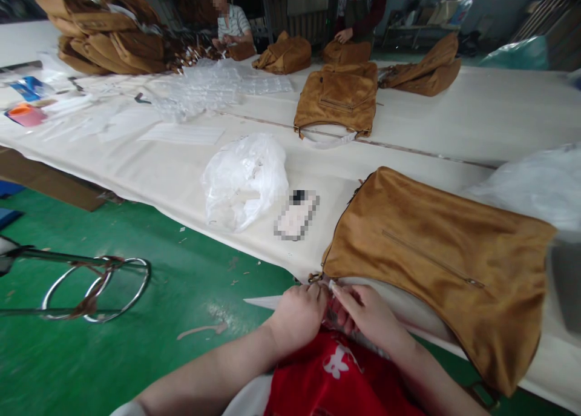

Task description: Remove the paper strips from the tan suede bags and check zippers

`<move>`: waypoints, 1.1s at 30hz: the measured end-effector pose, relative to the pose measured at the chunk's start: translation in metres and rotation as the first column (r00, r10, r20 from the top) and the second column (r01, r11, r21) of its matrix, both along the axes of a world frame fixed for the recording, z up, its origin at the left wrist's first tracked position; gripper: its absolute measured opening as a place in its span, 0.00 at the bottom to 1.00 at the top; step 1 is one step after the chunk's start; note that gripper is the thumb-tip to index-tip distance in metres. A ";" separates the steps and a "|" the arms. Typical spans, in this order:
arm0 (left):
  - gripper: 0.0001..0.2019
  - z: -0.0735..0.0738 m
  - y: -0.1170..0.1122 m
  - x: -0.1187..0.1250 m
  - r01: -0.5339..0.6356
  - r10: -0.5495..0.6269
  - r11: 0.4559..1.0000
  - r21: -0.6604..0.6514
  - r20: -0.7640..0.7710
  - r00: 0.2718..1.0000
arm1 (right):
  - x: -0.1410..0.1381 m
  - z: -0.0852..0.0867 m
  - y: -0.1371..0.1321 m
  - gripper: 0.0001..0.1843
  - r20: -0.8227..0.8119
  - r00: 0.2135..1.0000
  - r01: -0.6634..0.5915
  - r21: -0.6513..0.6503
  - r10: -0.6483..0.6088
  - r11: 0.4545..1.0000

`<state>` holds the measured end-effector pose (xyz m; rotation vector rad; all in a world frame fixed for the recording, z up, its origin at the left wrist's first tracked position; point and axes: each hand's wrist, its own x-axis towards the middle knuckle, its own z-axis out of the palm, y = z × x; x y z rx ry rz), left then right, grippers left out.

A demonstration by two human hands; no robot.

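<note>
A tan suede-like handbag (436, 252) with a zip across its side lies on the table edge in front of me, mostly to the right. My left hand (299, 313) is closed just below the metal ring (315, 277) at the bag's corner. A pointed white strip (263, 302) sticks out to the left from behind this hand. My right hand (367, 310) is beside it, fingers curled and pinching a small whitish piece of wrapping (333, 286). Clear wrapping shows between and below the hands; what lies inside the fingers is mostly hidden.
A phone (297, 216) and a crumpled plastic bag (245, 183) lie left of the handbag. Another tan bag (338, 98) lies farther back, near clear plastic packing (204, 89). Tan bags (109, 34) are piled far left. Two people work across the table. A metal stand (100, 289) is at left.
</note>
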<state>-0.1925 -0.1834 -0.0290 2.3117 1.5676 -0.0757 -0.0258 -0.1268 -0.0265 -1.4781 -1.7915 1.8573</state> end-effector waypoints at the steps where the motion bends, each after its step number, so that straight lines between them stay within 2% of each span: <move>1: 0.14 0.001 0.000 0.000 -0.003 0.003 1.000 -0.007 -0.006 1.000 | -0.002 0.000 -0.002 0.29 0.007 1.000 -0.012 -0.002 0.012 1.000; 6: 0.11 0.005 0.001 0.001 -0.037 0.038 0.999 -0.012 0.039 0.999 | -0.005 -0.009 -0.007 0.25 -0.153 0.988 0.002 -0.074 -0.014 0.997; 10: 0.13 0.001 -0.003 -0.001 -0.060 0.050 0.997 0.045 0.207 0.977 | -0.004 -0.013 -0.010 0.25 -0.256 0.953 0.119 -0.174 -0.161 0.978; 13: 0.12 -0.005 -0.009 -0.004 -0.194 0.169 0.981 0.032 0.361 0.917 | -0.005 -0.014 -0.014 0.25 -0.283 0.928 0.181 -0.225 -0.242 0.957; 17: 0.11 -0.007 -0.012 -0.001 -0.351 0.334 0.933 -0.073 0.533 0.777 | -0.007 -0.020 -0.020 0.23 -0.315 0.914 0.177 -0.257 -0.256 0.950; 19: 0.12 -0.005 -0.010 0.002 -0.400 0.417 0.900 -0.175 0.612 0.672 | -0.008 -0.026 -0.022 0.24 -0.317 0.911 0.178 -0.274 -0.263 0.945; 21: 0.14 -0.003 -0.008 0.005 -0.377 0.493 0.865 -0.330 0.699 0.518 | -0.009 -0.031 -0.022 0.24 -0.309 0.914 0.175 -0.282 -0.262 0.943; 24: 0.18 0.000 -0.005 0.007 -0.149 0.590 0.807 -0.571 0.785 0.187 | -0.009 -0.034 -0.021 0.26 -0.269 0.934 0.162 -0.266 -0.235 0.950; 26: 0.18 0.000 -0.005 0.006 -0.005 0.702 0.712 -0.702 0.712 -0.012 | -0.011 -0.033 -0.021 0.27 -0.260 0.942 0.149 -0.239 -0.211 0.960; 27: 0.19 0.001 -0.005 0.005 0.048 0.768 0.640 -0.767 0.637 -0.069 | -0.012 -0.032 -0.021 0.27 -0.270 0.941 0.146 -0.226 -0.206 0.963; 28: 0.19 0.001 -0.006 0.004 0.091 0.831 0.555 -0.827 0.548 -0.095 | -0.013 -0.031 -0.022 0.27 -0.292 0.933 0.150 -0.214 -0.209 0.965; 29: 0.20 0.001 -0.006 0.004 0.128 0.883 0.468 -0.874 0.460 -0.090 | -0.014 -0.030 -0.022 0.27 -0.324 0.921 0.154 -0.206 -0.216 0.966; 30: 0.21 0.001 -0.007 0.004 0.154 0.916 0.402 -0.903 0.396 -0.066 | -0.016 -0.029 -0.021 0.27 -0.361 0.904 0.163 -0.207 -0.230 0.965; 31: 0.22 0.001 -0.007 0.005 0.153 0.929 0.369 -0.917 0.370 -0.024 | -0.017 -0.028 -0.021 0.26 -0.399 0.884 0.167 -0.222 -0.246 0.961; 32: 0.22 0.002 -0.007 0.005 0.115 0.919 0.385 -0.916 0.391 0.040 | -0.017 -0.028 -0.019 0.26 -0.431 0.864 0.163 -0.249 -0.260 0.955; 33: 0.22 0.004 -0.007 0.005 0.043 0.883 0.447 -0.894 0.448 0.139 | -0.017 -0.028 -0.017 0.26 -0.454 0.848 0.157 -0.274 -0.271 0.949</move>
